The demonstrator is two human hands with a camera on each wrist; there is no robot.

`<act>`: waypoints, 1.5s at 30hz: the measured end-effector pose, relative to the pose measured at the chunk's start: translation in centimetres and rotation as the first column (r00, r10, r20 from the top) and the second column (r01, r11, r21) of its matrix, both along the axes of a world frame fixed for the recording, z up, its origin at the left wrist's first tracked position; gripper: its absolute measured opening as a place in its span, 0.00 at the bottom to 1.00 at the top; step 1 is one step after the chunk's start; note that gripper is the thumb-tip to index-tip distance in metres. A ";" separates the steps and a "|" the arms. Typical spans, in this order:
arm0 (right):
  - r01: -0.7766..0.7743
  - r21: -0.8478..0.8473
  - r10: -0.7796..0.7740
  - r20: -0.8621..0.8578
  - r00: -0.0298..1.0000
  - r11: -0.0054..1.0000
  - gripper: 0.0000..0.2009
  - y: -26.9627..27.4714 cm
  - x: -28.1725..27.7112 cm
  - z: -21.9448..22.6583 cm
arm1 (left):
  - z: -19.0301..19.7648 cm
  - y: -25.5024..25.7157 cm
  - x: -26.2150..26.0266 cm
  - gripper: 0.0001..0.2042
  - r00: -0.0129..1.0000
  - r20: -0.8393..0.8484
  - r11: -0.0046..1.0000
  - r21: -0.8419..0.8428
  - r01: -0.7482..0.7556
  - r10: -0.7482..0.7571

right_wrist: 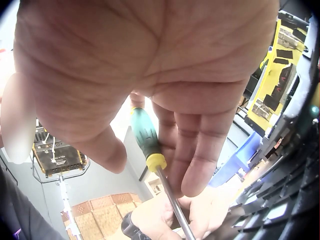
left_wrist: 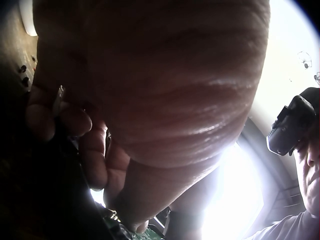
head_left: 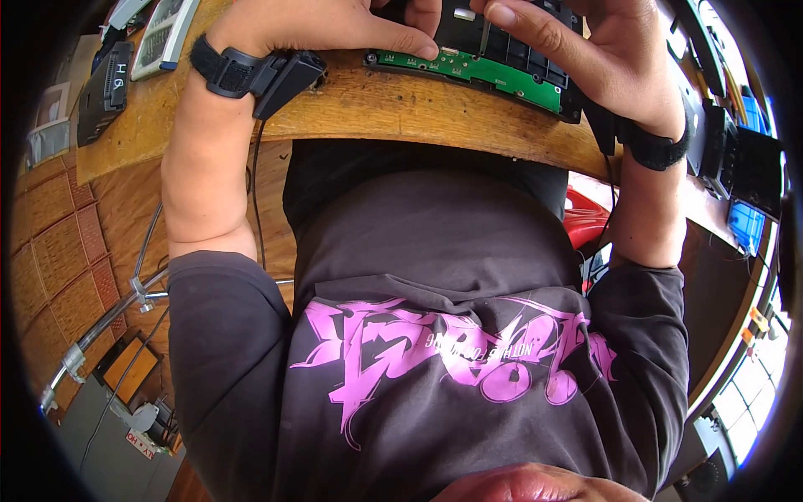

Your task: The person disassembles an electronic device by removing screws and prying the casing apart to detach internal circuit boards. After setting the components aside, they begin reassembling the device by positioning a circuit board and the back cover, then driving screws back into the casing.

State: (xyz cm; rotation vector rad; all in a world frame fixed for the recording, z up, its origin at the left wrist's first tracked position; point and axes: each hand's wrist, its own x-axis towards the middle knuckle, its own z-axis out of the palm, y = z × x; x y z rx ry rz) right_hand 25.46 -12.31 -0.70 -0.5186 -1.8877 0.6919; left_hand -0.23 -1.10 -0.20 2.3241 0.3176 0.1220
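Note:
A screwdriver with a green handle and yellow collar is held in my right hand, fingers and thumb around the handle. In the head view its thin shaft points down at the green circuit board, which lies along the near edge of a black casing. My left hand rests on the board and casing beside the shaft, its thumb straight along the board and other fingers loosely bent. A small shiny sliver shows between two left fingers. The screwdriver's tip is hidden in the right wrist view.
The wooden table ends just before the person's body. A black box with white lettering and a pale framed device stand at the left. Cables hang from both wrist cameras. Blue bins are at the far right.

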 end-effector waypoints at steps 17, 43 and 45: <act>0.265 -0.042 -0.256 0.152 0.955 0.963 0.56 -1.9 -2.7 0.8 | 0.3 -0.4 0.0 0.10 1.000 0.015 1.000 0.010 0.002 -0.002; 0.308 0.009 -0.274 0.481 0.833 0.951 0.60 -2.8 -1.5 3.0 | -0.9 0.3 0.0 0.11 1.000 -0.012 1.000 -0.020 -0.019 0.019; 0.315 0.014 -0.282 0.484 0.828 0.949 0.60 -2.8 -1.5 2.9 | 0.1 -0.4 0.0 0.11 1.000 -0.014 1.000 -0.003 -0.021 0.021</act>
